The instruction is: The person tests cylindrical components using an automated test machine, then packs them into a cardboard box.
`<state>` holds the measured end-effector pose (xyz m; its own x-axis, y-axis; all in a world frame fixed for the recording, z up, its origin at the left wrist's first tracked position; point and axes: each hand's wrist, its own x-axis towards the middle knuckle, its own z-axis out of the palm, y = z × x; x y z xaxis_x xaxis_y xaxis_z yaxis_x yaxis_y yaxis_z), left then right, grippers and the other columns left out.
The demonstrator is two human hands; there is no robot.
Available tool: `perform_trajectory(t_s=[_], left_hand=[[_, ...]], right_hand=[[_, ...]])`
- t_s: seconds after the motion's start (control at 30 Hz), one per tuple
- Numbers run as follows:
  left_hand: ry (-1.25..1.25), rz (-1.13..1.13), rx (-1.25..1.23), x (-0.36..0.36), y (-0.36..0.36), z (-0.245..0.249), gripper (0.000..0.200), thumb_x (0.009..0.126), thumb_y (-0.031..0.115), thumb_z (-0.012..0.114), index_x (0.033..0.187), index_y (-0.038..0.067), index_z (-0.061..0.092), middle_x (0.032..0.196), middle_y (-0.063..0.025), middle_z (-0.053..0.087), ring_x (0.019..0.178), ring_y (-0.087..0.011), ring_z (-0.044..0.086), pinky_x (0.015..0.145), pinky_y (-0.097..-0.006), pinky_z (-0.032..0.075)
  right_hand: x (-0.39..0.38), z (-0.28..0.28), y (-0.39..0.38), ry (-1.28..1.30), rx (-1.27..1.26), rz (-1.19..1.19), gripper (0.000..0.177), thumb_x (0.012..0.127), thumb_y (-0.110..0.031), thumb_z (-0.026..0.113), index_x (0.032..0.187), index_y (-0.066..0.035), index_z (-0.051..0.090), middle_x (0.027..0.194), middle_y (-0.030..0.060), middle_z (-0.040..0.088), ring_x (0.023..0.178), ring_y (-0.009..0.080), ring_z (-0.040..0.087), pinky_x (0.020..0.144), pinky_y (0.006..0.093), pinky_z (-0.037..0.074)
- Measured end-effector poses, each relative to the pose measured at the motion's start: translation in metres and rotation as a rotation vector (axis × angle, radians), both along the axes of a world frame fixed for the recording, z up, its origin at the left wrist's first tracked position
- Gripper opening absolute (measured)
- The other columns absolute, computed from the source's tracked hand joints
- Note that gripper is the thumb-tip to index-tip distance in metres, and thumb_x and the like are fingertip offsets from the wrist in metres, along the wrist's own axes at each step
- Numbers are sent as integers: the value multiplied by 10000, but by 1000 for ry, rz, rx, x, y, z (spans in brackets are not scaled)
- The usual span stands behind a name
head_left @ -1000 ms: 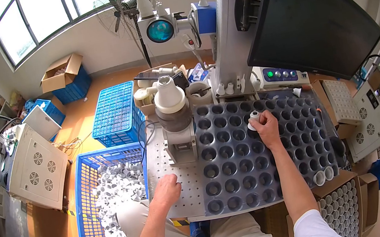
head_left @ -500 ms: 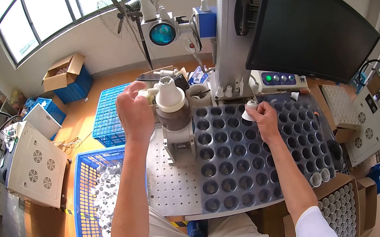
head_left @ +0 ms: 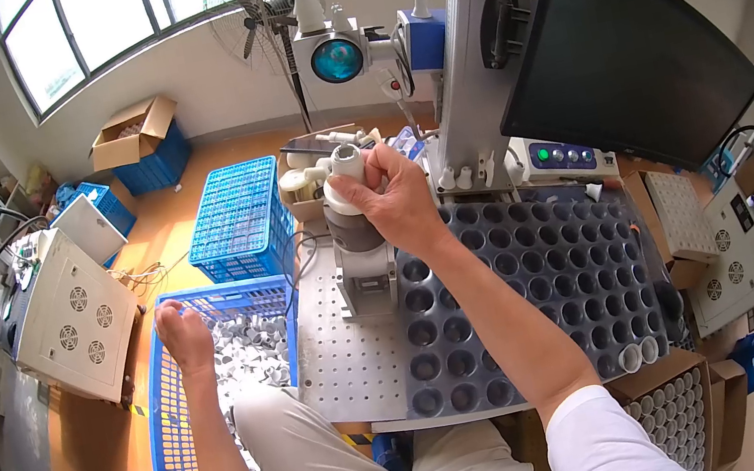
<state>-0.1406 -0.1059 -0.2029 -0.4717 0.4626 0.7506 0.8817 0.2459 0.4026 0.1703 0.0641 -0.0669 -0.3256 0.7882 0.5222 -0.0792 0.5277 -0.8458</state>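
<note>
My right hand (head_left: 395,197) has its thumb and fingers wrapped round a white cone-shaped plastic part (head_left: 345,162) with a hollow top. That part sits on a dark round holder (head_left: 355,230), fixed to a metal block (head_left: 367,281). My left hand (head_left: 185,338) is at the left, over the rim of a blue plastic basket (head_left: 165,444). Its fingers are curled in, and whatever they hold, if anything, is hidden. Loose white and grey plastic pieces (head_left: 251,350) lie heaped in the basket.
A dark tray (head_left: 434,417) with rows of round pockets lies under my right forearm, two white parts (head_left: 640,353) at its near right corner. Above the holder hangs a laser-like head with a teal lens (head_left: 336,61). A monitor (head_left: 627,50) stands right; a carton of white parts (head_left: 670,411) sits below.
My right hand has moved left from above the tray to the holder. My left hand has left the holder and moved down and left to the basket. The view has shifted slightly.
</note>
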Motion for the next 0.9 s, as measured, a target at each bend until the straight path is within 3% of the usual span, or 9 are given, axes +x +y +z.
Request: perform_trajectory(t_s=[0.07,0.17,0.2,0.37,0.47,0.57,0.67,0.77,0.9], left_hand=[[41,-110,-66,36,-3,-20,122,758,41,501,855,15,433,928,-172,535,916,-360,492,830,-467,380],[5,-363,-271,117,20,-40,57,745,11,505,781,8,461,828,-173,525,855,-374,501,791,-466,392],[-26,-455,-351,133,23,-45,49,745,10,507,770,6,465,813,-171,520,844,-377,499,784,-466,394],[139,-617,-724,125,16,-93,37,784,27,481,773,-8,481,807,-185,510,827,-387,492,765,-472,397],[-294,-553,-725,142,5,-51,57,805,32,446,801,-7,486,834,-184,523,863,-379,496,793,-460,396],[-215,-670,-693,142,5,-53,57,804,41,454,796,-3,490,826,-182,523,858,-377,495,801,-455,396],[-262,-740,-683,152,6,-47,64,805,47,456,784,-2,490,823,-180,527,854,-376,496,797,-455,396],[-257,-679,-713,148,5,-50,73,805,52,458,776,-5,492,824,-185,532,851,-374,497,790,-453,398],[-277,-621,-762,146,4,-49,88,817,63,465,794,-16,497,842,-208,542,858,-402,504,773,-470,403]], right_hand=[[-2,-11,1,48,46,-39,273,831,-241,739,955,-23,630,615,-33,459,575,51,423,521,222,384],[16,-37,-7,114,274,-131,192,847,-169,682,869,-12,573,1059,185,636,1014,297,599,881,357,448],[40,-35,-29,18,236,-138,214,826,-160,690,822,-15,533,1250,252,548,1189,389,502,985,393,387],[210,-78,-89,-506,65,-334,282,770,-146,713,982,-29,569,1251,187,553,1244,343,461,1024,396,369],[339,-72,-126,-1099,-165,-525,582,697,-80,653,1264,-92,524,1435,193,365,1356,356,303,1108,424,282],[411,-61,-157,-1365,-444,-636,654,682,-49,648,1312,-158,510,1481,172,303,1395,345,235,1106,474,275],[446,-85,-157,-1331,-377,-508,647,670,-31,649,1295,-141,522,1401,173,417,1304,329,390,1059,428,353],[457,-60,-149,-1311,-463,-515,596,657,-47,662,1239,-99,542,1174,161,588,1081,301,570,929,378,451],[451,-10,-123,-1116,-461,-661,446,649,-90,695,1061,-33,535,848,113,610,790,230,596,764,346,474]])
